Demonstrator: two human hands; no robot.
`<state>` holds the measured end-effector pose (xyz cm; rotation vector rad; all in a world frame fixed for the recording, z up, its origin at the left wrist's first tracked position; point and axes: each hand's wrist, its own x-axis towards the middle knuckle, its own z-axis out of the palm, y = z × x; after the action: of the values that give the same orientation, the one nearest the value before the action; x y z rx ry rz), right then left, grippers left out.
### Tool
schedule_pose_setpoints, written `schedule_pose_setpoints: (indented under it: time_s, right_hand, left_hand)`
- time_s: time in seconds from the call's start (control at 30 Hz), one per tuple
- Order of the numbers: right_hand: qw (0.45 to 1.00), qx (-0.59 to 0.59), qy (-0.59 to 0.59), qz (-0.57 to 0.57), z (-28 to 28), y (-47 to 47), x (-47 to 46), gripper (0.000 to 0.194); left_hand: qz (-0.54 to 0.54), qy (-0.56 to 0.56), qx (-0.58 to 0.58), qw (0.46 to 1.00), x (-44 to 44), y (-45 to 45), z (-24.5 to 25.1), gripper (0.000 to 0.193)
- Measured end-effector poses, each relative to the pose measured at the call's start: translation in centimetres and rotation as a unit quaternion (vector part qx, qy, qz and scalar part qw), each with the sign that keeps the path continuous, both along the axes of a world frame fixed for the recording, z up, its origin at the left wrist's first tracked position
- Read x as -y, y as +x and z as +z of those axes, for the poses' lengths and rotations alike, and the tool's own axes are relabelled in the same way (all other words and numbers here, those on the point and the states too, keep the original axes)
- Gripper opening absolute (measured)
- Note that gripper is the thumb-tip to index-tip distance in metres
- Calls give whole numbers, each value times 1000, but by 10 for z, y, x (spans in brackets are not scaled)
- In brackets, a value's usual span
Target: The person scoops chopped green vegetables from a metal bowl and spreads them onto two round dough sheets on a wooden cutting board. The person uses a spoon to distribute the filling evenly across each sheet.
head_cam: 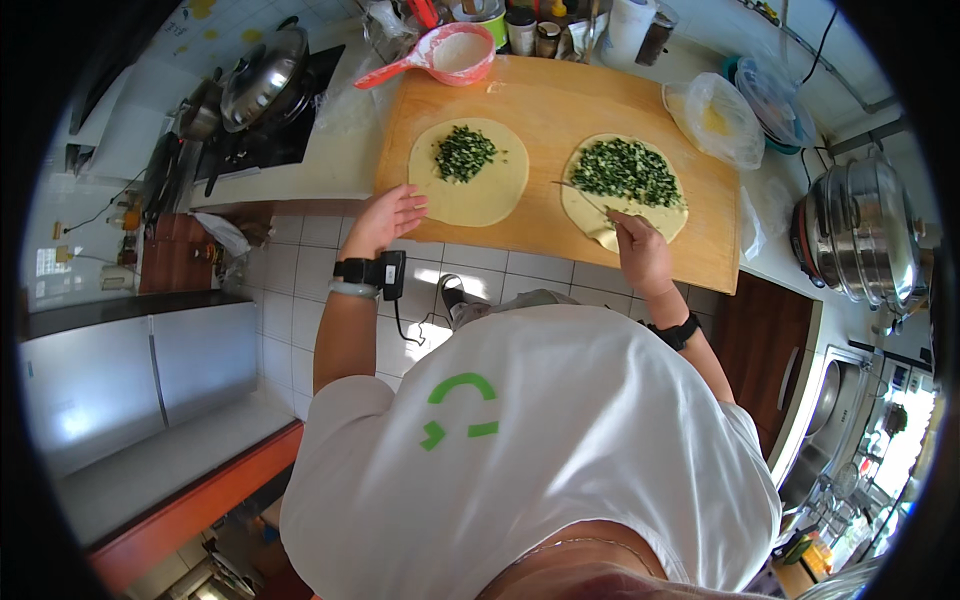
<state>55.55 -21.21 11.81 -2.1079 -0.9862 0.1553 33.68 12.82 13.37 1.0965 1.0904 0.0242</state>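
Note:
Two rounds of rolled dough lie on a wooden board. The left dough round (pixel 480 202) bears a small heap of chopped greens (pixel 463 154). Across the upper part of the right dough round (pixel 592 217) chopped green filling (pixel 626 171) is spread more widely. My right hand (pixel 641 251) is at this round's lower edge, its fingers closed on a thin utensil (pixel 589 196), perhaps chopsticks or a spoon handle, whose tip reaches the filling's left side. Beside the lower left edge of the left round is my left hand (pixel 386 221), fingers apart, palm turned up and holding nothing.
The wooden board (pixel 544 105) carries a red-handled scoop of flour (pixel 461 56) at its back left and a plastic bag (pixel 716 120) at its right. A stove with a lidded pan (pixel 266 79) stands left, a steel steamer (pixel 862 225) right. Jars (pixel 521 31) line the back.

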Motion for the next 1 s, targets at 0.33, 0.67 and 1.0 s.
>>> schedule_pose_setpoints:
  time_s: [0.33, 0.67, 1.0]
  right_hand:
    - [991, -99, -28, -82, -24, -99, -141, 32]
    - [976, -97, -33, -192, -29, -139, -190, 35]
    - [974, -97, -106, -176, -29, -150, -218, 45]
  left_hand:
    - [-96, 110, -17, 989, -118, -86, 5, 37]
    - [-121, 67, -10, 990, -202, -96, -17, 32]
    - [-153, 95, 25, 983, -221, -104, -24, 32]
